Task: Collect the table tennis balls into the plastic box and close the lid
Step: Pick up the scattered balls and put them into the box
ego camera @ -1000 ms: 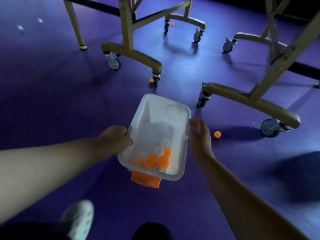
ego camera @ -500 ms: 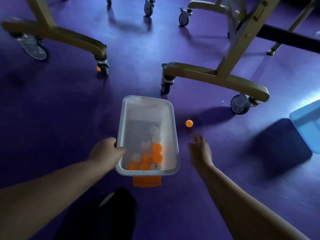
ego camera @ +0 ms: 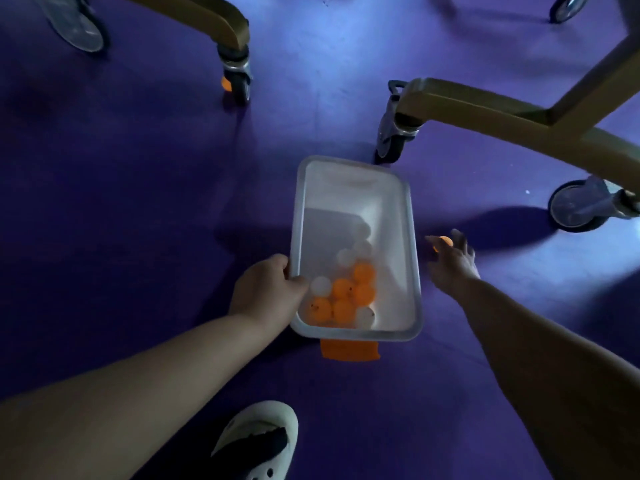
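Note:
My left hand [ego camera: 265, 292] grips the left rim of a clear plastic box [ego camera: 398, 216], held above the purple floor without a lid. Several orange and white balls [ego camera: 346, 294] lie heaped at its near end. An orange clip [ego camera: 349, 350] hangs under the near edge. My right hand [ego camera: 450, 261] reaches down to the right of the box, thumb and fingers spread around an orange ball [ego camera: 444, 241] on the floor. Whether it grips the ball I cannot tell. Another orange ball [ego camera: 226, 84] sits against a caster at the upper left.
Gold table legs on casters stand around: one caster [ego camera: 237, 76] at upper left, one [ego camera: 391, 140] just beyond the box, one [ego camera: 581, 206] at the right. My white shoe [ego camera: 263, 441] is at the bottom, on purple floor [ego camera: 138, 202].
I have come closer to the floor. My right hand has reached forward to the orange ball and now has its fingers around it. The left hand still holds the box.

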Demonstrator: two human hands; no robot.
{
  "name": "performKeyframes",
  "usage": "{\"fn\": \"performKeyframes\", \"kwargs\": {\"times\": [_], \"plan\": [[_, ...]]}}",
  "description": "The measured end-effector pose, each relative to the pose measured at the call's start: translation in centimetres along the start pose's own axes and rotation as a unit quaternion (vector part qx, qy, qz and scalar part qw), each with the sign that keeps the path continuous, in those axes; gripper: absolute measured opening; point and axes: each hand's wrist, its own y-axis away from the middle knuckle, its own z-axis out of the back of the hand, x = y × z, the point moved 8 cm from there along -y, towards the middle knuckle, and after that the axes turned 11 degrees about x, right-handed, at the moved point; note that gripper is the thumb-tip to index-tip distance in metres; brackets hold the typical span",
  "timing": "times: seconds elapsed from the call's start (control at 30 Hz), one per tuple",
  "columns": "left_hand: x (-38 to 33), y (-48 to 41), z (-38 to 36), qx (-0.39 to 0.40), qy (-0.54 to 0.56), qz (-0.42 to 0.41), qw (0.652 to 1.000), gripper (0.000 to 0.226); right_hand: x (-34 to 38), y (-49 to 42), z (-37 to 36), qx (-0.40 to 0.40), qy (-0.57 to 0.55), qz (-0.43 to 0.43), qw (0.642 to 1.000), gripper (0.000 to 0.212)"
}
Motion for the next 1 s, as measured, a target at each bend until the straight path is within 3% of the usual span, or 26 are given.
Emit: {"fn": "performKeyframes", "kwargs": {"times": [0.2,0.27,0.33,0.4,0.47,0.53,0.6,0.67,0.73,0.9,1.0], "plan": [[0.7,-0.8,0.4,0.004,0.029,0.004,1.000,0.015,-1.1,-2.9,-1.6,0.057,0.019,-0.038,0.997,0.063],[0.8,-0.7,0.4,0.004,0.033,0.003,0.999,0.014,-1.5,-2.5,-1.3,0.037,-0.011,-0.048,0.998,0.062],[1.0,-0.3,0.4,0.002,0.040,0.007,0.999,0.014,-1.3,-0.7,-0.4,-0.026,-0.062,-0.047,0.997,0.057],[1.2,0.3,0.4,-0.005,0.043,0.013,0.999,0.015,-0.1,2.2,1.5,-0.147,-0.131,-0.015,0.980,0.043],[1.3,1.3,0.3,-0.012,0.050,0.019,0.998,0.015,1.6,6.0,3.4,-0.263,-0.207,0.035,0.942,0.033],[1.3,2.4,0.0,-0.021,0.057,0.023,0.998,0.017,3.8,10.3,5.0,-0.330,-0.278,0.115,0.895,0.039],[1.1,3.9,0.1,-0.034,0.046,0.035,0.998,0.018,6.8,14.2,6.3,-0.304,-0.326,0.205,0.871,0.045],[0.5,5.8,0.8,-0.045,0.040,0.038,0.997,0.017,10.0,17.0,7.1,-0.222,-0.279,0.249,0.900,0.044],[-0.6,8.3,2.3,-0.058,0.038,0.009,0.998,0.018,11.9,20.1,8.1,-0.191,-0.179,0.255,0.931,0.042],[-3.3,16.8,8.8,-0.129,-0.013,-0.032,0.991,0.013,13.2,27.9,8.4,-0.130,-0.055,0.221,0.965,0.051],[-4.1,21.8,13.0,-0.164,-0.050,-0.036,0.985,0.006,14.6,32.3,8.4,-0.115,-0.053,0.210,0.970,0.056]]}}
